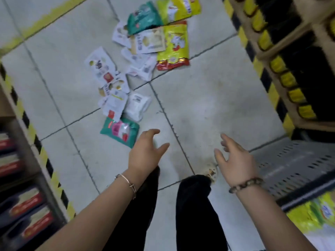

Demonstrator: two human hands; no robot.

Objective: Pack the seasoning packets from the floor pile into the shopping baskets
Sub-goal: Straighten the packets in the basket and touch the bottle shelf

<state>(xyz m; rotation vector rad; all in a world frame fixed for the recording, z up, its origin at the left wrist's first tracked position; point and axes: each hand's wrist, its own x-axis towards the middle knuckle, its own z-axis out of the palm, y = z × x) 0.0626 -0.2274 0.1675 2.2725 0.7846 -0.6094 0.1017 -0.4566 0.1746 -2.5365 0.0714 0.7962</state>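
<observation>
Right, both of my hands are out in front of me and neither holds anything. My left hand has its fingers loosely spread just beside the teal packet at the near end of the pile, not touching it as far as I can tell. My right hand is open too, fingers splayed, over bare floor between the pile and the grey basket on my right. The packets lie scattered on the tiles ahead, some overlapping, with white ones in the middle and yellow packets at the far end. Only the basket's perforated wall shows, so I cannot make out what lies in it. I judge this to be the reach for a pickup, with most of the pile not yet packed. The next move asks my left hand to go a little forward and left onto the teal packet, pinch an edge since it lies flat on the tile, then carry it across to the basket. The film looks slick, so a firm pinch would likely serve better than a scoop.
</observation>
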